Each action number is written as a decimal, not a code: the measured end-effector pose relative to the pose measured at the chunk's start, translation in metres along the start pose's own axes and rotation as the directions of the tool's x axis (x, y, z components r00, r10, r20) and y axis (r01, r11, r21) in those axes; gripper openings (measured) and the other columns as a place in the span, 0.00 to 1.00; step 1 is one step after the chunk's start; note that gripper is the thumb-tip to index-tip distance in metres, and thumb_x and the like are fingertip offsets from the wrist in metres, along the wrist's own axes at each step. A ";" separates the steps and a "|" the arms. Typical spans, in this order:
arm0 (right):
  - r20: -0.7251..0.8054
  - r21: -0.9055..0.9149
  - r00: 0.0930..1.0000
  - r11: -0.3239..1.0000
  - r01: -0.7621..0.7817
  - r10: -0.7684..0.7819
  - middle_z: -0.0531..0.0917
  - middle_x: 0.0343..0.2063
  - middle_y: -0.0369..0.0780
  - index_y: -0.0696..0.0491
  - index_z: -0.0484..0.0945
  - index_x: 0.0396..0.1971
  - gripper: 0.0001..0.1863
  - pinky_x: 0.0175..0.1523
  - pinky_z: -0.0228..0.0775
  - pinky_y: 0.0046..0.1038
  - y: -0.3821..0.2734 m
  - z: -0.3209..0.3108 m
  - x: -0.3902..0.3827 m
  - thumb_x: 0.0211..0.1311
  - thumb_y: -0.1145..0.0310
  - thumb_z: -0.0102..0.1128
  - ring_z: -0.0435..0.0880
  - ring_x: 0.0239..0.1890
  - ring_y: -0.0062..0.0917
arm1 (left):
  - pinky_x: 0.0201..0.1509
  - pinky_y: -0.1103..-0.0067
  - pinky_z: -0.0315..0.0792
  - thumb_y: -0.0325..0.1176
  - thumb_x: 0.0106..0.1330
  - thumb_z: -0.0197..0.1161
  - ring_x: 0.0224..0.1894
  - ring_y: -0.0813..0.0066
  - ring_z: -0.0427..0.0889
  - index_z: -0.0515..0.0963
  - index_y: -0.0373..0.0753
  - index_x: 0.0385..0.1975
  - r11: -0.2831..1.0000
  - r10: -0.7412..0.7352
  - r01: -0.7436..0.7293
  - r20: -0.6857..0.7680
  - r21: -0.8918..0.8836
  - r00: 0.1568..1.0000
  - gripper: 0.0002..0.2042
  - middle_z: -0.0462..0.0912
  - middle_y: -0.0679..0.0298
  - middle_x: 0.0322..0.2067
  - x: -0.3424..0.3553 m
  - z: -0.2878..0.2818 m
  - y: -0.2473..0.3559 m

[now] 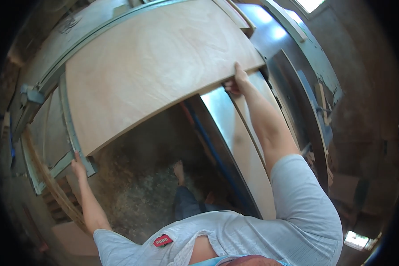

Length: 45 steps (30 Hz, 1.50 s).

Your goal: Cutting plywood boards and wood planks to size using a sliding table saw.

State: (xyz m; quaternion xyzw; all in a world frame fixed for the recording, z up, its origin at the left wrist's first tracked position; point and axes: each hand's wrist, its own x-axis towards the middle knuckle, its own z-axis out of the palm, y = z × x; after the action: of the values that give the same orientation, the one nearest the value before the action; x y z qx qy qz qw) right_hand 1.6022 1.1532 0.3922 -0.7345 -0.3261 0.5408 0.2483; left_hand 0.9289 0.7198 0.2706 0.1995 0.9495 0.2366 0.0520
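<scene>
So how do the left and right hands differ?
The right hand grips the wooden board by its near edge, thumb on top; the left hand is at the green rail by the board's left end. The right hand sits higher in the picture, the left hand lower. Both are bare.

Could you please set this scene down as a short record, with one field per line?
Main piece: large, flat, pale wooden panel
Right hand: gripping the panel's near edge toward its right end, thumb on top
Left hand: at the near end of a long, pale green metal rail, beside the panel's near left corner; firmness of hold unclear
Near right forearm: shiny grey metal surface, partly covered by the panel
Floor: one bare foot visible
Clothing: pale grey short-sleeved shirt
</scene>
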 end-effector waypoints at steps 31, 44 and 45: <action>-0.069 -0.108 0.972 0.967 -0.232 0.226 0.84 0.21 0.47 0.61 0.78 0.28 0.51 0.22 0.69 0.34 -0.070 0.011 -0.017 0.57 0.18 0.37 0.85 0.19 0.39 | 0.64 0.58 0.66 0.68 0.70 0.47 0.61 0.38 0.72 0.70 0.24 0.59 0.981 -0.192 0.187 0.211 0.045 0.958 0.43 0.74 0.35 0.58 0.006 -0.044 0.045; -0.297 0.110 0.954 0.991 0.073 -0.037 0.82 0.26 0.38 0.60 0.81 0.33 0.22 0.24 0.74 0.28 -0.071 0.058 -0.035 0.63 0.52 0.67 0.80 0.21 0.24 | 0.61 0.69 0.71 0.51 0.75 0.55 0.59 0.60 0.77 0.63 0.28 0.65 0.980 0.142 -0.079 0.372 -0.181 0.917 0.32 0.76 0.48 0.59 0.068 -0.053 0.230; -0.292 0.099 0.953 0.988 0.115 -0.081 0.82 0.26 0.38 0.60 0.81 0.33 0.22 0.24 0.74 0.28 -0.071 0.056 -0.035 0.63 0.52 0.67 0.80 0.21 0.24 | 0.61 0.68 0.70 0.51 0.75 0.55 0.59 0.60 0.77 0.64 0.28 0.65 0.982 0.082 0.001 0.430 -0.188 0.899 0.32 0.77 0.50 0.58 0.069 -0.051 0.238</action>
State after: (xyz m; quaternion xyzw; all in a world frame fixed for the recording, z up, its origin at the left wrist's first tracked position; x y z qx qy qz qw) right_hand 1.5268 1.1749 0.4486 -0.7726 -0.2909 0.4332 0.3616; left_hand 0.9400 0.9185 0.4274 0.2613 0.8835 0.2736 0.2762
